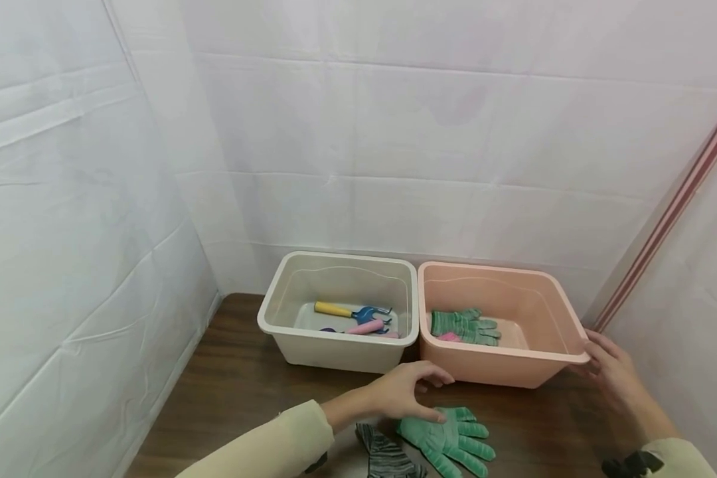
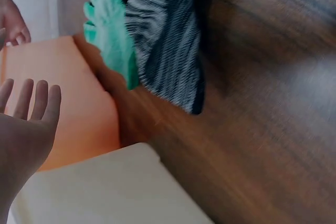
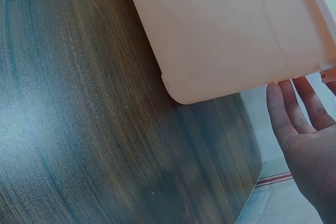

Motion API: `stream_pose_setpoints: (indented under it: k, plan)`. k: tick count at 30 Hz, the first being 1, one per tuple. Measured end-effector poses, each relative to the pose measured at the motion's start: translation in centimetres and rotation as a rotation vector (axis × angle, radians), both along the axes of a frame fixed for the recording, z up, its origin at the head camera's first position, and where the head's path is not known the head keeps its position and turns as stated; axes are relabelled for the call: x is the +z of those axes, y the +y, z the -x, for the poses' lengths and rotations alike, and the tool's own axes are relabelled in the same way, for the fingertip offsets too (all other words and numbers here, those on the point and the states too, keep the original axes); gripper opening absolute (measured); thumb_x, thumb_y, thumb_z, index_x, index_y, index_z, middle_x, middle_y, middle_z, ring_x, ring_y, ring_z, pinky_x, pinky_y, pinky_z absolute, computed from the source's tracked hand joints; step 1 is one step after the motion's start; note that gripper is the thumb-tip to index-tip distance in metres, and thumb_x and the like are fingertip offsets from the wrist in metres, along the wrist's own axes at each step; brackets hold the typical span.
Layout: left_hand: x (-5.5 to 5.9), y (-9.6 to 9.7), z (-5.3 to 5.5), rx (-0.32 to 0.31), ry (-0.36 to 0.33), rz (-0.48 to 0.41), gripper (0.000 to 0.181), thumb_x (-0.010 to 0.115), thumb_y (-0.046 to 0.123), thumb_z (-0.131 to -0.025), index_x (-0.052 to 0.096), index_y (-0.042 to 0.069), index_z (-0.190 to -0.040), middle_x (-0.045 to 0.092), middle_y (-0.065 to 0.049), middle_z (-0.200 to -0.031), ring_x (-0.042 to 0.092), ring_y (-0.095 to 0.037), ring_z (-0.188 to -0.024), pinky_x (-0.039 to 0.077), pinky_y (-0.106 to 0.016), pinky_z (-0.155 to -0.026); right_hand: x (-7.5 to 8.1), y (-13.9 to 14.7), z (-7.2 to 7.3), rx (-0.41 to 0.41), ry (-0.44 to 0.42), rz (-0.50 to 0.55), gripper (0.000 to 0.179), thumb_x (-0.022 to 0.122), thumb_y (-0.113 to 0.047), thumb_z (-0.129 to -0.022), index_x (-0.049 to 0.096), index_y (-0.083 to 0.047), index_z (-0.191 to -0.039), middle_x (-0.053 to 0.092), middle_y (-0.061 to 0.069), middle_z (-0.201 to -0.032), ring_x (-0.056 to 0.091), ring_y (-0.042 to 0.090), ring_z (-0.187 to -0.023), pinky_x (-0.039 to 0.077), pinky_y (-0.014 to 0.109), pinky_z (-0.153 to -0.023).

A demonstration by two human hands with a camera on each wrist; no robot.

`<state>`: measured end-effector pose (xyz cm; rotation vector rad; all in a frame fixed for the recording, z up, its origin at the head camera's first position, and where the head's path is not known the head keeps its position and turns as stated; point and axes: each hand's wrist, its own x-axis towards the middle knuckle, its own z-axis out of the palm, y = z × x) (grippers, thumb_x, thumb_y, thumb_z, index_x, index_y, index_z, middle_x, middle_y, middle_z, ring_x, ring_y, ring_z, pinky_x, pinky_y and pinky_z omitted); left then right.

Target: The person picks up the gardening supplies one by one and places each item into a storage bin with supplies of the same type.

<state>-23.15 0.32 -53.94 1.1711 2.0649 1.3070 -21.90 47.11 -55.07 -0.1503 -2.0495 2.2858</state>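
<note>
My left hand (image 1: 397, 393) hovers with its thumb spread from its fingers, holding nothing, in front of the two bins. Just below it on the table lie a green striped glove (image 1: 441, 438), fingers spread, and a grey-and-black knit glove (image 1: 390, 457). In the left wrist view the grey glove (image 2: 163, 40) overlaps the green one (image 2: 114, 40). At the right end of the peach plastic bin (image 1: 490, 368), my right hand (image 1: 614, 373) touches the side; the right wrist view shows its extended fingers (image 3: 281, 108) against the wall below the rim.
A pale grey bin (image 1: 340, 353) stands left of the peach one, holding a yellow-handled blue hand rake (image 1: 334, 309) and a pink-handled tool (image 1: 366, 327). Inside the peach bin are a green glove (image 1: 451, 324) and something pink (image 1: 450, 337). White cloth walls (image 1: 394, 146) enclose the brown table (image 1: 233, 385).
</note>
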Motion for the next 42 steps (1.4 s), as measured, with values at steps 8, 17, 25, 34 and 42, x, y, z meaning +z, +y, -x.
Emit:
stream_pose_setpoints:
  k: [8,17,25,34,42]
  plan:
    - [-2.7,0.3,0.0,0.038,-0.019,0.034,0.054,0.088,0.025,-0.09,0.065,0.019,-0.139,0.064,0.013,-0.132,0.06,-0.006,-0.123,0.053,-0.031,-0.104,-0.2,0.0,-0.2,0.017,0.03,0.011,0.024,0.057,-0.018,-0.112,0.069,-0.026,-0.131,0.075,-0.015,-0.113,0.074,0.007,-0.099,0.064,0.033,-0.08]
    - [-5.1,0.7,0.2,0.024,-0.003,0.083,0.056,0.088,0.022,-0.09,0.065,0.014,-0.14,0.066,0.002,-0.135,0.061,-0.007,-0.124,0.051,-0.024,-0.103,-0.1,0.2,-0.1,0.038,0.041,-0.016,0.026,0.054,-0.017,-0.113,0.067,-0.025,-0.134,0.074,-0.016,-0.114,0.072,0.004,-0.101,0.064,0.034,-0.079]
    - [-6.2,1.4,0.1,-0.032,0.094,0.142,0.057,0.088,0.023,-0.09,0.065,0.011,-0.141,0.066,-0.001,-0.136,0.061,-0.009,-0.124,0.051,-0.025,-0.104,-0.1,0.1,0.0,0.032,0.052,0.016,0.025,0.054,-0.014,-0.112,0.07,-0.024,-0.129,0.074,-0.014,-0.113,0.073,0.005,-0.1,0.064,0.035,-0.08]
    - [-6.8,1.5,0.1,-0.02,0.12,0.194,0.059,0.089,0.026,-0.088,0.066,0.014,-0.141,0.065,0.002,-0.134,0.06,-0.007,-0.121,0.049,-0.022,-0.101,-0.4,0.2,0.1,0.072,0.07,0.042,0.028,0.051,-0.014,-0.113,0.069,-0.024,-0.132,0.074,-0.014,-0.117,0.072,0.005,-0.104,0.064,0.037,-0.081]
    - [-7.7,1.9,0.5,-0.055,0.182,0.271,0.059,0.088,0.031,-0.089,0.066,0.018,-0.142,0.062,0.007,-0.134,0.055,-0.004,-0.122,0.047,-0.023,-0.103,-0.4,0.1,-0.2,0.058,0.07,0.046,0.027,0.051,-0.013,-0.113,0.071,-0.026,-0.127,0.074,-0.015,-0.115,0.073,0.005,-0.102,0.065,0.037,-0.08]
